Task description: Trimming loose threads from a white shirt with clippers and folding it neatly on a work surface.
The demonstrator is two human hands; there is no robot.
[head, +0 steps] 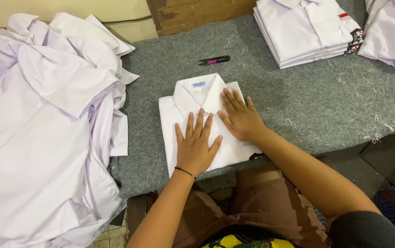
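Fingers [196, 126] spread flat on both hands, gripping nothing: left hand [195, 147] and right hand [241, 118] press down on the folded white shirt [183, 112], collar up, lying on the grey felt table [307, 101]. Thread snips [214, 60] sit just beyond; 1 stack of folded shirts [307, 30] far right, loose shirts [41, 128] heaped left.

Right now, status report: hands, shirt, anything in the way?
Left hand and right hand flat on folded white shirt. Thread snips beyond collar, apart.
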